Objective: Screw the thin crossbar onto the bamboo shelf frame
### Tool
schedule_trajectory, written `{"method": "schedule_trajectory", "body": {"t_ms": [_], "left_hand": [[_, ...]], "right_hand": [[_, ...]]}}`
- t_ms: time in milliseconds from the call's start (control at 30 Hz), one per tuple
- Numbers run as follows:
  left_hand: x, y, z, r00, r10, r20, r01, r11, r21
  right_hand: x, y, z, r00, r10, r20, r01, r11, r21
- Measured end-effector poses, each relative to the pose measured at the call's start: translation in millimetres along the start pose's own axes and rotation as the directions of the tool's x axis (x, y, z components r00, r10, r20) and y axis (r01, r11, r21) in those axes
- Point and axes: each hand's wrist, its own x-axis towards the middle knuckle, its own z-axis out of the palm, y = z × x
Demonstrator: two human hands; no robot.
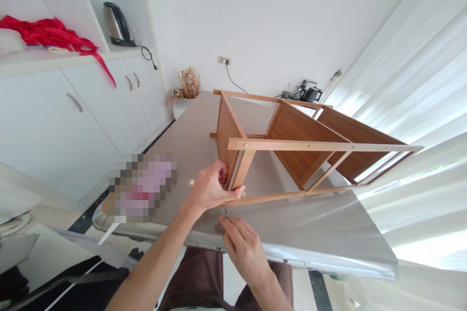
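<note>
A brown wooden shelf unit (292, 145) lies on its side on the table, its long rails running to the right. My left hand (209, 187) is closed around the edge of its near-left shelf board (239, 170), thumb on the outer edge near the lower rail. Below that corner, my right hand (243, 240) pinches a thin metal piece (225, 211) at the lower rail. Whether it is a screw or a hex key is too small to tell. A screw head (245, 146) shows in the upper rail.
The shelf unit rests on a glossy beige table (365, 243) with rounded corners. A blurred-out pinkish item (142, 189) lies at its left end. Dried plants in a pot (186, 90) stand behind, and a coffee maker (306, 91) is at the back. A kettle (118, 24) sits in the cabinet.
</note>
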Motion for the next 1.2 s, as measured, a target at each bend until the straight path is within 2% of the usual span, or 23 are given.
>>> {"method": "schedule_trajectory", "body": {"t_ms": [167, 467, 600, 733, 1033, 1200], "left_hand": [[-1.9, 2.3, -0.5, 1.000, -0.013, 0.024, 0.013, 1.000, -0.014], [-4.1, 5.0, -0.9, 0.999, 0.000, 0.036, 0.000, 1.000, -0.001], [-4.9, 5.4, -2.6, 0.998, -0.005, 0.061, 0.005, 1.000, -0.004], [-5.0, 6.5, -4.8, 0.996, -0.028, 0.080, 0.029, 0.999, -0.013], [-4.5, 13.0, -13.3, 0.994, -0.023, 0.109, 0.025, 1.000, -0.011], [-4.4, 13.5, -12.0, 0.994, -0.031, 0.101, 0.033, 0.999, -0.012]], "right_hand": [[-4.1, 3.3, -2.2, 0.998, -0.068, 0.017, 0.069, 0.997, -0.047], [-1.2, -3.4, 7.4, 0.977, -0.038, -0.209, -0.016, 0.968, -0.250], [3.5, -6.7, 9.0, 0.963, -0.032, -0.268, -0.030, 0.974, -0.224], [7.8, -13.2, 12.6, 0.934, 0.016, -0.356, -0.103, 0.969, -0.227], [9.8, -18.9, 24.4, 0.819, 0.209, -0.534, -0.313, 0.943, -0.111], [3.9, -14.5, 19.9, 0.858, 0.199, -0.473, -0.259, 0.964, -0.063]]}}
